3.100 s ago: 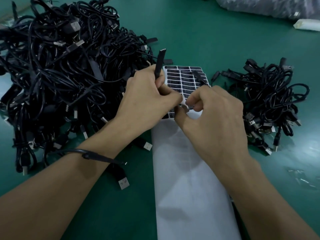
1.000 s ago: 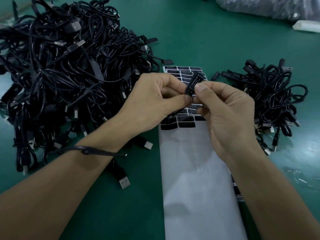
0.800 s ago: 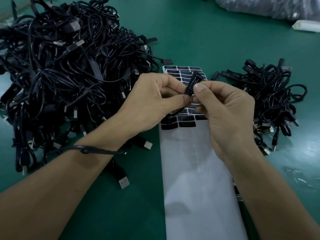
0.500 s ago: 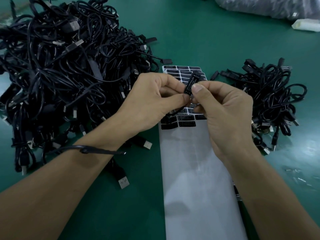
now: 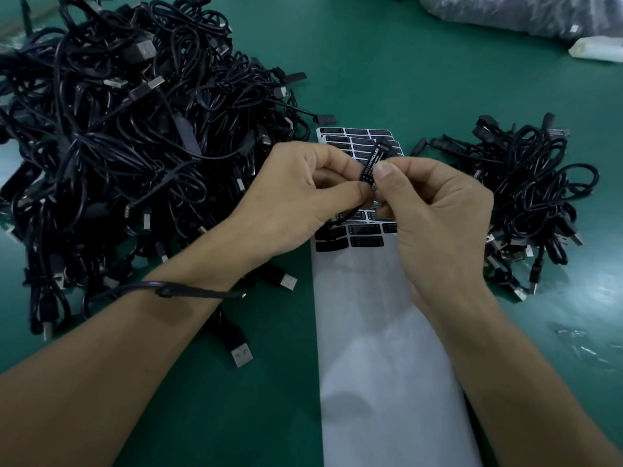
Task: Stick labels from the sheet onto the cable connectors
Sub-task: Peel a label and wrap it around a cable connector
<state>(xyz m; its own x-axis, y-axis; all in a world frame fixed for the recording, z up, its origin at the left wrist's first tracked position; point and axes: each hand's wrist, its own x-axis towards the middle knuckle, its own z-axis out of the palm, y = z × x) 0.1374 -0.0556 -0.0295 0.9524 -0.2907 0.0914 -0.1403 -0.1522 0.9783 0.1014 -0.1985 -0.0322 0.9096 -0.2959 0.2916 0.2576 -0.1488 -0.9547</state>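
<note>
A slim black cable connector [image 5: 373, 160] with white lettering on its face is held above the label sheet [image 5: 381, 332]. My left hand [image 5: 296, 200] pinches its lower end between thumb and forefinger. My right hand [image 5: 435, 210] pinches it too, thumb pressed flat on its lettered face. The sheet is a long white backing strip with rows of black labels [image 5: 357, 136] at its far end; its near part is bare. The connector's cable [image 5: 188, 291] loops over my left wrist.
A big tangle of black USB cables [image 5: 128, 129] fills the left of the green table [image 5: 404, 62]. A smaller pile of cables [image 5: 529, 197] lies to the right of the sheet. A plastic bag [image 5: 505, 11] and a white object [image 5: 596, 48] sit at the far right.
Three seconds ago my right hand was down at the sheet peeling a label while my left held the connector upright. Since one second ago both hands stay together on the connector, barely moving.
</note>
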